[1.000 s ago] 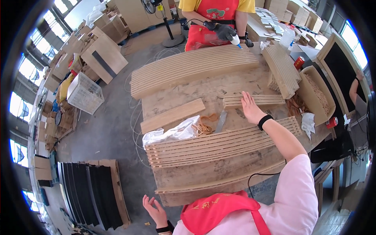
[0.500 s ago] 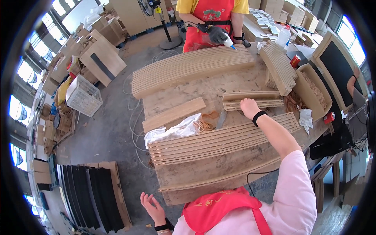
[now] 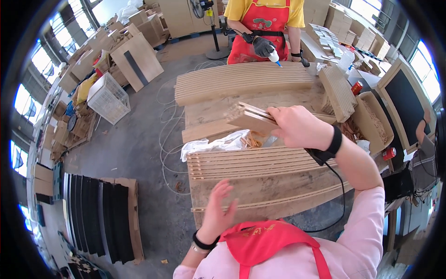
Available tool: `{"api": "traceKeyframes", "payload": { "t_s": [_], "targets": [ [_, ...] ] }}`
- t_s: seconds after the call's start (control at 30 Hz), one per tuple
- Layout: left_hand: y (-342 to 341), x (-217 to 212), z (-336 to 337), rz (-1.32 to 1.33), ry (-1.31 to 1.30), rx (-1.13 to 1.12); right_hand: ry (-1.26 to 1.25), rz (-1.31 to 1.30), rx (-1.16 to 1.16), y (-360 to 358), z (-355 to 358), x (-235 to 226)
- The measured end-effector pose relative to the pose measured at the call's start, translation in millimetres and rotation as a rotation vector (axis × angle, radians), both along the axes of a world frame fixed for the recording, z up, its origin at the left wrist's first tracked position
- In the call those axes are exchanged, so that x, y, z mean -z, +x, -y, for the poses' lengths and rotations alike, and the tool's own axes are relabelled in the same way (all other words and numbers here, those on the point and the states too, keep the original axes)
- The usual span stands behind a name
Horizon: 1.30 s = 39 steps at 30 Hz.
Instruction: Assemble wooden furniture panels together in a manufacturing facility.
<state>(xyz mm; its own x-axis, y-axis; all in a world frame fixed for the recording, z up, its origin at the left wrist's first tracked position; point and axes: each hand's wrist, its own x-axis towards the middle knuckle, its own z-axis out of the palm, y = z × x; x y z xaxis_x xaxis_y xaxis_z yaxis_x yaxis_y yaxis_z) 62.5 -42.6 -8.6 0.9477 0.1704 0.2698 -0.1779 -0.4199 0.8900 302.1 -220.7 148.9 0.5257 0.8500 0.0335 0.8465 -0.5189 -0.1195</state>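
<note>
Left hand hovers over near table edge, fingers spread, empty. Right hand lifts slat bundle above slat row, fingers clamped on one end. I judge far end could sag, loose slats fan out, drop onto plastic bag. Workshop: wire crate left, grey floor, co-worker gluing opposite.

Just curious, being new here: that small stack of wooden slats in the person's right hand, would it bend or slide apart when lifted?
The slat stack probably stays stiff: it juts sideways from the right hand without sagging. One-handed, likely light. Loose slats might fan apart.
</note>
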Motion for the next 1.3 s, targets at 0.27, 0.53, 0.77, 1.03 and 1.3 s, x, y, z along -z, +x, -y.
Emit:
{"api": "traceKeyframes", "payload": {
  "t_s": [0.27, 0.53, 0.77, 1.03, 1.3],
  "targets": [
    [23.1, -10.0, 66.4, -0.047, -0.522, 0.141, 0.218, -0.416, 0.152, -100.2, -52.8, 6.7],
    [16.0, 2.7, 63.2, -0.174, -0.505, 0.011, 0.390, -0.842, 0.187, -108.3, -32.3, 56.5],
    [12.3, 21.5, 68.3, -0.258, -0.744, 0.060, 0.688, -1.692, 0.328, -137.2, 34.4, 148.7],
    [15.6, 49.1, 84.2, -0.194, -0.654, 0.135, 0.929, -1.714, 0.520, -159.5, 69.3, 179.4],
    [2.7, 12.4, 29.4, -0.324, -0.877, 0.030, 0.962, -1.396, 0.528, -144.6, 83.9, 170.5]
  ]
}}
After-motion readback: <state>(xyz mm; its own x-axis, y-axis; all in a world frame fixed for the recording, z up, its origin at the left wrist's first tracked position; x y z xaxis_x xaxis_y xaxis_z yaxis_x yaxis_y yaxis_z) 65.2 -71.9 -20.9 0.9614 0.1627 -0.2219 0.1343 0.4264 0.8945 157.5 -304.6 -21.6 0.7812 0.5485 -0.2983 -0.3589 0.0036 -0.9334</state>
